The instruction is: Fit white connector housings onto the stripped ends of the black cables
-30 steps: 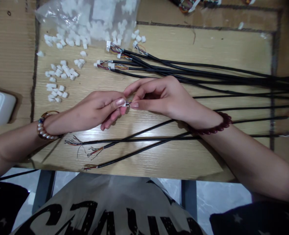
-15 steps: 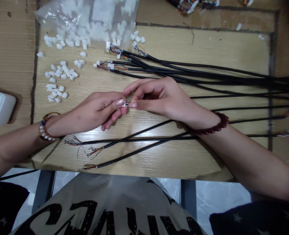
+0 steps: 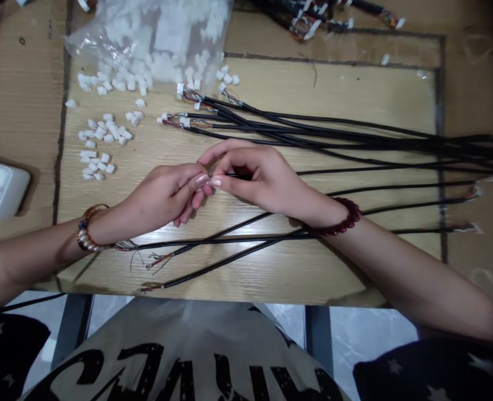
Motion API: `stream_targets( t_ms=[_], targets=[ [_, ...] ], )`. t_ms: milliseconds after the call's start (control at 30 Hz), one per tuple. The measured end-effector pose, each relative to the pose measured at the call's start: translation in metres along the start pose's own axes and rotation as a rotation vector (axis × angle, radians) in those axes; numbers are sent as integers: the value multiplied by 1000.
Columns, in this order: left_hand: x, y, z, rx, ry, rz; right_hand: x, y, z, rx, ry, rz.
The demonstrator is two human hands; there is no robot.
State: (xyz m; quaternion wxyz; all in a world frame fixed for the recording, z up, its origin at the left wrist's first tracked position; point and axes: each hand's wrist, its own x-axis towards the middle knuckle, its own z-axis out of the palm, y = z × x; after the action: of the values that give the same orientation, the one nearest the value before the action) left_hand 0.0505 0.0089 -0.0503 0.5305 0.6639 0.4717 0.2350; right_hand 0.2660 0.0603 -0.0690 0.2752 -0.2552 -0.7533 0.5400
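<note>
Above the middle of the board, my left hand (image 3: 166, 192) and my right hand (image 3: 263, 172) meet at the fingertips. The left thumb and fingers are closed on a small white connector, now almost wholly covered. My right thumb and index finger pinch a thin wire at the end of a black cable (image 3: 333, 170), which runs through that hand and off to the right. How far the wire sits in the connector is hidden. Below the hands lie black cables (image 3: 229, 240) with bare, fanned-out wire ends. Farther up, a bundle of black cables (image 3: 313, 131) carries white connectors on its ends.
Loose white connectors (image 3: 111, 129) lie in small groups on the left of the board (image 3: 246, 273). A clear plastic bag (image 3: 116, 33) of connectors is behind them. At the left edge is a white block-like object (image 3: 4, 189); more wired cables (image 3: 304, 25) lie at the top.
The view has shifted a little, bringing more of the cables at the top into sight. My fingertips have closed together, covering the connector and wire that showed between them before.
</note>
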Motion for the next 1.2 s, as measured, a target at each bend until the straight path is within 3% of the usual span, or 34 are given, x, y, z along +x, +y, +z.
stream_targets(
  t_ms=[200, 267, 367, 500, 600, 767, 900, 1033, 1133, 1200],
  targets=[
    [6, 1, -4, -194, -21, -90, 0, 3, 2, -209, 183, -134],
    [11, 0, -8, -249, 71, -97, 0, 0, 1, -326, 301, -174],
    [19, -2, -20, -336, 298, -22, -3, -8, 3, -455, 435, -260],
    [23, 0, -38, -417, 483, 94, -10, -17, 22, -666, 233, -462],
    [19, 9, -49, -342, 443, 142, -14, -23, 41, -867, 68, -587],
    [2, 35, -68, -117, 296, 201, -7, -38, 70, -1047, -148, -633],
    [-25, 48, -83, 302, 352, 122, 12, -47, 96, -1046, -306, -592],
    [-54, 32, -95, 700, 430, 81, 25, -47, 111, -1048, -366, -589],
    [-67, 8, -99, 826, 373, 62, 23, -48, 103, -1022, -305, -505],
    [-69, -6, -99, 869, 335, 51, 19, -52, 91, -863, -250, -393]
  ],
)
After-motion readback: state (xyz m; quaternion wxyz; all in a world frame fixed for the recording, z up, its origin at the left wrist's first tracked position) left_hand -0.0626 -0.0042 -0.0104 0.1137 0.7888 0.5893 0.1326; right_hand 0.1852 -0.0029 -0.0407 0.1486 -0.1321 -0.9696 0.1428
